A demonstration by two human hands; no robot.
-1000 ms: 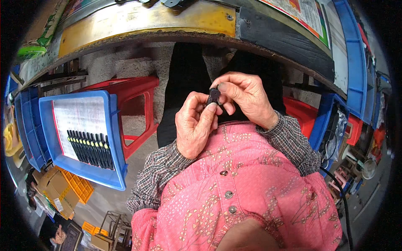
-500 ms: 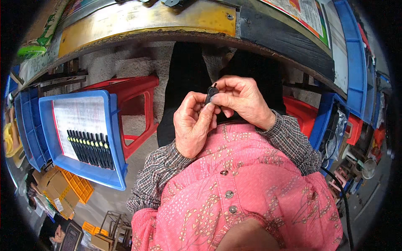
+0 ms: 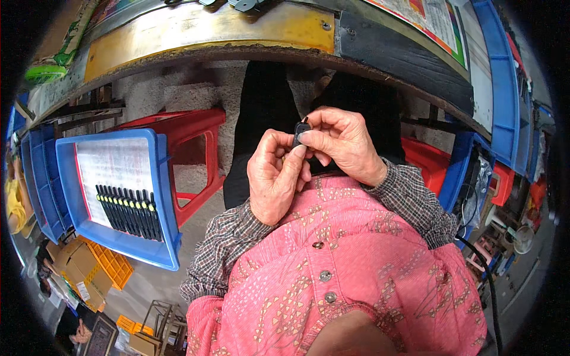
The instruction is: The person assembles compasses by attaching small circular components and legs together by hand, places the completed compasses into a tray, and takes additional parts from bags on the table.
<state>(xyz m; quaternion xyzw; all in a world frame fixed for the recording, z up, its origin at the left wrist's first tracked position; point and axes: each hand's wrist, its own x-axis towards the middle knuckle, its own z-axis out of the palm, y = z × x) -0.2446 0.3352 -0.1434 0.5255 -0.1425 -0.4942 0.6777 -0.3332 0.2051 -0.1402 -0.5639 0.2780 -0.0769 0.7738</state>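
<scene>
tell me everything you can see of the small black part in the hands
The black part is small, dark and looks like plastic; most of it is hidden. The left hand and right hand pinch it together at their fingertips, held up in front of the pink shirt, below the bench edge.

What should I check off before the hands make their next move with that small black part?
1. Small black part pinched by both hands: ok.
2. Left hand supports it from below, thumb up: ok.
3. Right hand fingertips cover its top: ok.
4. How the part is turned: cannot tell, mostly hidden by fingers.
5. Blue tray on the red stool at the person's left, row of black pieces lined up: ok.
6. Hands apart from the bench edge: ok.
</scene>
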